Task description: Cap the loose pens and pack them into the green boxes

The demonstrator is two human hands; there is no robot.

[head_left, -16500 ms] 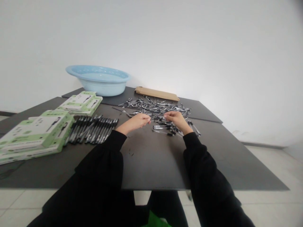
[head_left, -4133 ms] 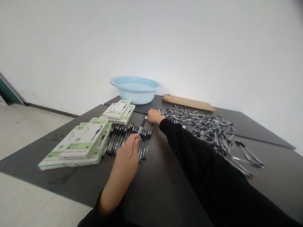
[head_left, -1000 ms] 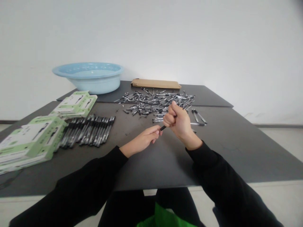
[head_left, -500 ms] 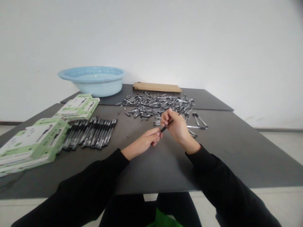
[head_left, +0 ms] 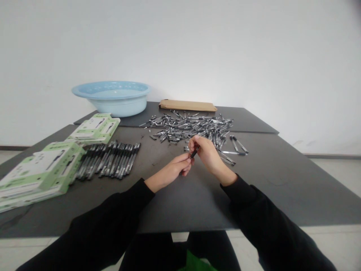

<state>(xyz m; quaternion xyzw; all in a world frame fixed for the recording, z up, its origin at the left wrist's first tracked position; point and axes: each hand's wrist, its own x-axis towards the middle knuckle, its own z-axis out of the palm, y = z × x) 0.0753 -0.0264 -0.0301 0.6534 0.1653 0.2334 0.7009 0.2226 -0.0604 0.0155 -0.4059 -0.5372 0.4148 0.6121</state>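
Nearest me, my black sleeves (head_left: 109, 222) cross the front edge of the dark table (head_left: 194, 210). Ahead of them my left hand (head_left: 175, 168) pinches the lower end of a pen (head_left: 194, 153), its fingers closed, while my right hand (head_left: 208, 153) curls narrowly round the upper end; the pen sits tilted between the two, above the table, mostly hidden, so I can't tell whether it is whole. To my left lie the near boxes (head_left: 34, 171), stacked, and just beside them a row of pens (head_left: 113, 160) side by side, some overlapping. A little farther, beyond my hands, spreads a loose heap of pens (head_left: 194, 126), with a few strays (head_left: 239, 144) at its right. I'd judge the row to be the part done and the heap, much the larger, the part left, with one pen in hand. Level with the heap, at left, are the far boxes (head_left: 94, 128); both stacks are white and green with a pen pictured, but the print is too blurred to read any brand. Behind stand a light-blue basin (head_left: 115, 107) and a flat brown carton (head_left: 187, 105), before the white wall (head_left: 197, 45).
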